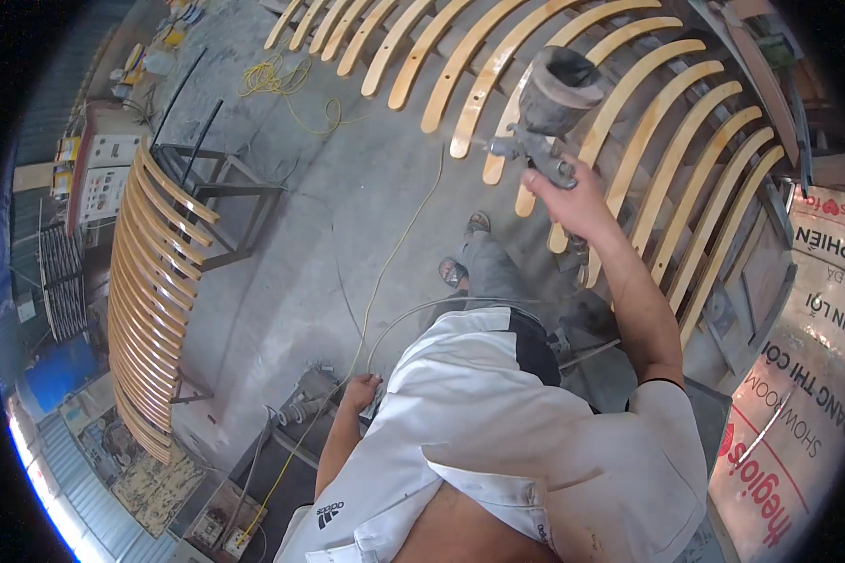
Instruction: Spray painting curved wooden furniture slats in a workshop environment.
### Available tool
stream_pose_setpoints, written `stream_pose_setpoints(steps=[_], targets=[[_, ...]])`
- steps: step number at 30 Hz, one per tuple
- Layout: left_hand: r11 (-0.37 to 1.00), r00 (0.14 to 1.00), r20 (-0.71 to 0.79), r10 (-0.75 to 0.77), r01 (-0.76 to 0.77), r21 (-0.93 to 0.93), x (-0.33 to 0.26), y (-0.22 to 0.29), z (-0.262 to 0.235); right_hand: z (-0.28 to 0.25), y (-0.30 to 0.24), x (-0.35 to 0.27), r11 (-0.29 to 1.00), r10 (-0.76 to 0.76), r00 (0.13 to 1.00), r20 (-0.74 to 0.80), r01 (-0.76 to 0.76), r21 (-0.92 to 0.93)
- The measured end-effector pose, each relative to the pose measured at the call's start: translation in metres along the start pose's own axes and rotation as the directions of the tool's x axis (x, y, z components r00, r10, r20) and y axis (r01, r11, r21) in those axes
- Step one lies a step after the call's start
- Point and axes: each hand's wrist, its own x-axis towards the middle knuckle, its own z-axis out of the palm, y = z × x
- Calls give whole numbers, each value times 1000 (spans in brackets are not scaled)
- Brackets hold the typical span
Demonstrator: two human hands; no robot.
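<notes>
Your right hand (573, 192) is wrapped tight around the grip of a spray gun (545, 108), held up in the upper middle of the frame with its dark, crusted cup on top and the nozzle pointing left toward the curved wooden slats (629, 122). Those slats lie side by side across the upper right with gaps between them, probably so that each face can be reached. A second batch of slats (150, 300) is stacked on a metal rack at the left.

Your left hand (359, 389) hangs low in the lower middle, closed on the hose (441, 305), seemingly to keep it off the work; the fingers themselves are too small to read clearly.

The hose's run past your white shirt is hidden. A yellow cable (385, 263) crosses the concrete floor (347, 206). Whether spray is leaving the nozzle cannot be made out.
</notes>
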Motion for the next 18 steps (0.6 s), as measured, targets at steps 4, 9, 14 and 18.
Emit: stream_pose_setpoints(steps=[4, 9, 14, 18], targets=[[990, 993, -116, -34, 49, 131, -6, 31, -19, 5, 28, 35, 927, -373, 927, -40, 374, 35], [990, 931, -364, 11, 42, 138, -51, 63, -71, -22, -26, 95, 984, -174, 984, -45, 172, -40], [950, 916, -398, 52, 77, 302, -118, 163, -121, -72, -22, 203, 947, -320, 927, -196, 319, -39], [934, 944, -329, -14, 130, 334, -151, 239, -148, -116, -37, 270, 991, -130, 956, -265, 131, -14]])
